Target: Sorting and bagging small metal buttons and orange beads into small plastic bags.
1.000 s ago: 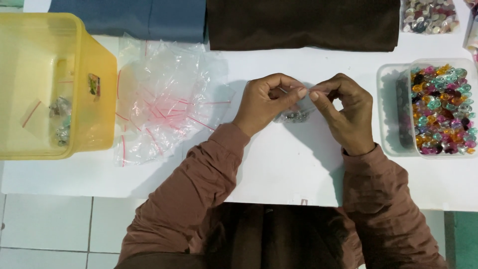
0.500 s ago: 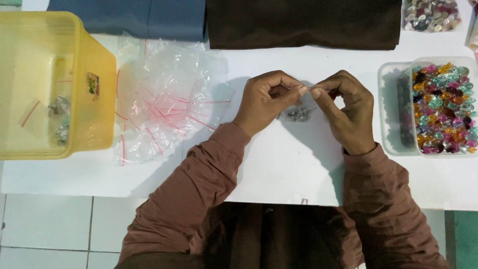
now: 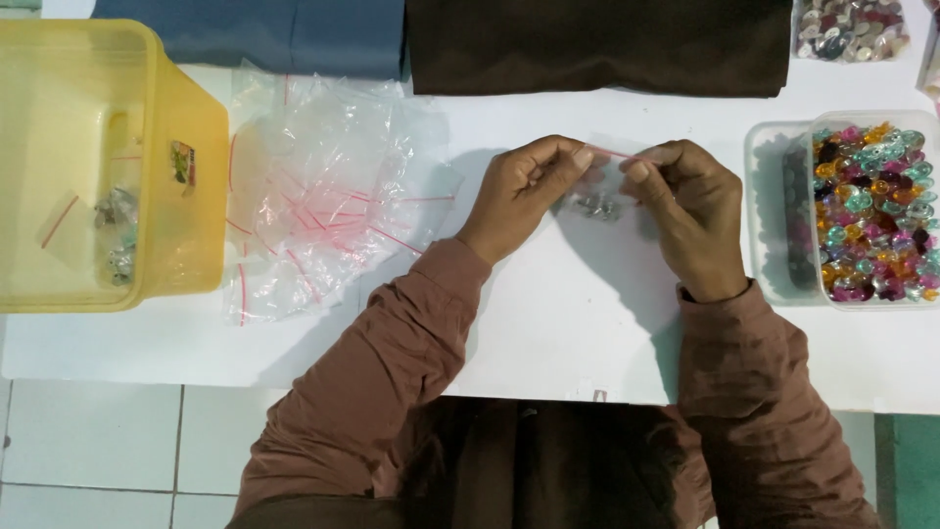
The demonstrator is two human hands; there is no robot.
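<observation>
White table (image 3: 548, 333) underneath: left hand (image 3: 524, 191) and right hand (image 3: 690, 211) both pinch the red strip of a small bag (image 3: 599, 196) holding beads.

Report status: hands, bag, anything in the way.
Left hand and right hand both pinch small clear bag at its red-striped top. Dark beads inside. White table beneath bare.

**White bench over a tiled floor**

I sit at a white bench (image 3: 548, 333) whose smooth top is evenly lit, with soft shadows falling towards me. Along its far edge lie a folded blue cloth (image 3: 264, 34) and a dark brown cloth (image 3: 597, 44) side by side. Below the near edge I see a floor of pale tiles (image 3: 108, 451), and a green strip (image 3: 906, 470) at the lower right.
</observation>
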